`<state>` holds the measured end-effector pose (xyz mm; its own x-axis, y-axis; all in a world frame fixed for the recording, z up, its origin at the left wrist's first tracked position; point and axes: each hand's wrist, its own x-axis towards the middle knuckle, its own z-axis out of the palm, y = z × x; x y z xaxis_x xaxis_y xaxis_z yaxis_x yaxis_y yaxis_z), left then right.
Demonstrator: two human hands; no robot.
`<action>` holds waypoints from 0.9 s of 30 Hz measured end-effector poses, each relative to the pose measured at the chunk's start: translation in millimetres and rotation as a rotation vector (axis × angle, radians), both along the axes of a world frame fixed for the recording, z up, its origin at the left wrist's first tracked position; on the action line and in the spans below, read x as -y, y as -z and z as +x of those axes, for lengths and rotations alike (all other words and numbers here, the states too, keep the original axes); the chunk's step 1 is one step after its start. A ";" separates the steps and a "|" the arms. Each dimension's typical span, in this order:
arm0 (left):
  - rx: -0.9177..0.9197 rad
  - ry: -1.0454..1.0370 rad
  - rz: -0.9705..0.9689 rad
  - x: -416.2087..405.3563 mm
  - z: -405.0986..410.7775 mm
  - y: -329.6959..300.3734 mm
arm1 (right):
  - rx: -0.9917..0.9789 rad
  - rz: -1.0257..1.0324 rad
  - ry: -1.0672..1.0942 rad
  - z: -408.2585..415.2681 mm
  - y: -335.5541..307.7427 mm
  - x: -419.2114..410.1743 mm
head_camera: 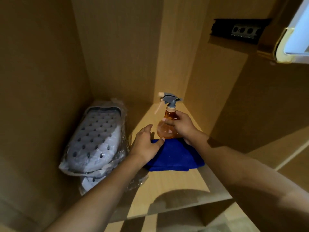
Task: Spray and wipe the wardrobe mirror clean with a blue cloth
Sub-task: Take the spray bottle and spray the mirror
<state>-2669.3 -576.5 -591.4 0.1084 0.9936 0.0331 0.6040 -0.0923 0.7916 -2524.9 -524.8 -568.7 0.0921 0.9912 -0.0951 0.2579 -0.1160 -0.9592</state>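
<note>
Right hand [181,126] grips the spray bottle [167,126] at its light, slick neck; left hand [147,142] rests flat, fingers relaxed, on the soft blue cloth [175,156].

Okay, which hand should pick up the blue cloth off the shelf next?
The left hand: it rests open on the blue cloth, while the right hand grips the spray bottle.
</note>
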 end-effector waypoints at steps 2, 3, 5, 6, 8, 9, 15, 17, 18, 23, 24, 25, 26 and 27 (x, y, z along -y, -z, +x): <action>0.009 0.006 0.002 0.1 1.1 -0.4 | -0.031 0.015 -0.004 -0.4 -3.2 4.2; 0.014 0.010 0.004 0.1 2.0 -0.8 | -0.048 0.025 -0.007 -0.9 -5.6 7.2; 0.045 0.019 0.022 0.8 4.0 -4.2 | -0.072 0.046 -0.023 -2.3 -13.4 14.0; 0.071 0.019 0.036 1.1 5.0 -6.4 | -0.081 0.057 -0.034 -3.2 -17.7 17.8; 0.111 0.014 0.073 0.4 6.6 -9.2 | -0.087 0.079 -0.061 -5.1 -27.0 26.4; 0.130 0.004 0.080 0.2 7.2 -10.5 | -0.095 0.087 -0.067 -6.7 -31.2 30.9; 0.201 -0.018 0.140 16.1 8.2 -22.0 | -0.130 0.085 -0.109 -17.0 -48.8 60.9; 0.202 -0.030 0.132 28.1 4.4 -27.1 | -0.124 0.056 -0.100 -23.1 -53.9 72.2; 0.204 -0.041 0.123 35.2 0.8 -31.2 | -0.109 0.026 -0.101 -27.4 -58.1 78.3; 0.251 -0.049 0.023 88.9 -14.6 -57.8 | -0.139 -0.122 -0.117 -48.8 -86.0 117.3; 0.240 -0.069 -0.006 104.3 -19.2 -69.6 | -0.134 -0.164 -0.120 -53.6 -96.1 127.8; 0.264 -0.060 -0.024 115.9 -23.7 -78.5 | -0.124 -0.196 -0.115 -58.5 -103.5 137.1; 0.274 -0.063 -0.048 129.0 -29.7 -93.3 | -0.100 -0.229 -0.123 -62.9 -114.3 147.6; 0.293 -0.061 -0.087 142.6 -35.5 -111.6 | -0.078 -0.265 -0.130 -66.9 -125.8 157.6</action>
